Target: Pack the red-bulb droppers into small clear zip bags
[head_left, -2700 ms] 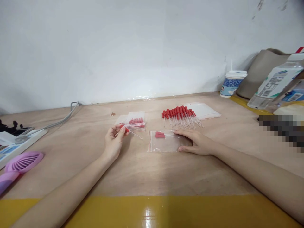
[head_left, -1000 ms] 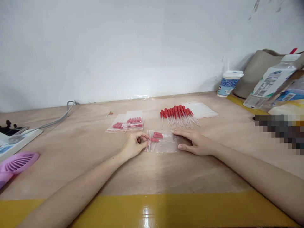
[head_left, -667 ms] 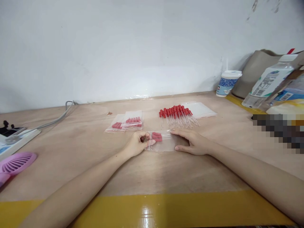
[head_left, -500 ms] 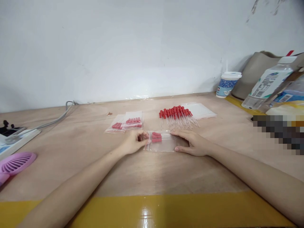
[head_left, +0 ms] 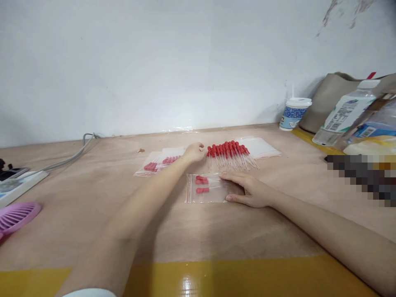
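Observation:
A clear zip bag (head_left: pixel 213 196) lies flat on the table, holding three red-bulbed droppers (head_left: pixel 202 190) with clear stems pointing right. My right hand (head_left: pixel 252 189) rests at the bag's right end, thumb and fingers spread apart over its edges. Beyond the bag, my left hand (head_left: pixel 195 152) reaches to the left end of a row of loose red-bulbed droppers (head_left: pixel 229 149). Its fingers are partly curled, with a small gap between them, by the outermost bulb; no dropper shows in them. Behind my left forearm lie filled zip bags (head_left: pixel 150 166), partly covered.
A stack of empty zip bags (head_left: pixel 261 147) lies right of the loose droppers. A paper cup (head_left: pixel 295 113), a plastic bottle (head_left: pixel 345 113) and a grey bag (head_left: pixel 320 99) stand at the right. Leftward are a power strip (head_left: pixel 26 185), its cable and a pink fan (head_left: pixel 20 216).
My left hand has let go of the bag's zip end and moved up and right to the loose droppers. The bulbs in the bag have spread apart. My right hand stays on the bag.

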`<state>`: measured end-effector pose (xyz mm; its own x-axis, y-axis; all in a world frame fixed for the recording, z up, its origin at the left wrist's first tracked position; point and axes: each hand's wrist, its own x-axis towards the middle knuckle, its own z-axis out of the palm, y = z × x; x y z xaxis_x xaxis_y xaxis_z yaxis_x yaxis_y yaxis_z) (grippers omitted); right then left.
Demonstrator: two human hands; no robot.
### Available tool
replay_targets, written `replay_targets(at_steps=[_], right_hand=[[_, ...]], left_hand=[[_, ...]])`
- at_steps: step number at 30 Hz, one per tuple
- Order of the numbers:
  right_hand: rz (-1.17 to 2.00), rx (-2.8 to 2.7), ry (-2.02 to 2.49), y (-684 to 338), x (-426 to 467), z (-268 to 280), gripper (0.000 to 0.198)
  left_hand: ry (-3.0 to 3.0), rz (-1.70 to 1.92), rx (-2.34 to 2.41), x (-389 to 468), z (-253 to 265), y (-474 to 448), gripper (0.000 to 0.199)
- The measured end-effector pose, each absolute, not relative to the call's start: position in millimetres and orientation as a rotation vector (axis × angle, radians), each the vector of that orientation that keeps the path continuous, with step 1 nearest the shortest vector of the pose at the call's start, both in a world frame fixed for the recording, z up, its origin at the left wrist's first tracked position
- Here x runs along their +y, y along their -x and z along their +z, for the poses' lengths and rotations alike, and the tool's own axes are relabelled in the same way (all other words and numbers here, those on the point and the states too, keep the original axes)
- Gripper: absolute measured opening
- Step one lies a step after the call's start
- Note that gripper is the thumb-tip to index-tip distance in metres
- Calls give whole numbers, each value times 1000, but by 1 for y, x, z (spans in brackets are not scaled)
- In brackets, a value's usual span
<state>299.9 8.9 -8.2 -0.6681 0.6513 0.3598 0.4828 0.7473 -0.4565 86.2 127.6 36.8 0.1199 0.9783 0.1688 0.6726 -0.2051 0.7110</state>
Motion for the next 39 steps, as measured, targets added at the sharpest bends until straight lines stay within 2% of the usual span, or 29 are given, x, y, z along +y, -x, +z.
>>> replay_targets(at_steps=[12, 20, 24, 30, 39], right_hand=[[412, -2455, 854, -300, 10, -9, 60], [422, -2442, 846, -301, 10, -10, 59], [407, -2451, 851, -301, 9, -8, 58], [407, -2440, 853, -301, 8, -7, 58], [405, -2441, 844, -302, 9, -9, 58]], left_hand=[[-1543, 976, 1488, 161, 25, -110, 28], [-1381, 1583, 1212, 97, 49, -41, 23], [-1281, 1802, 1086, 43, 33, 5, 39], [-1159, 1757, 1133, 17, 7, 15, 43], [-1095, 1580, 1150, 3, 4, -5, 43]])
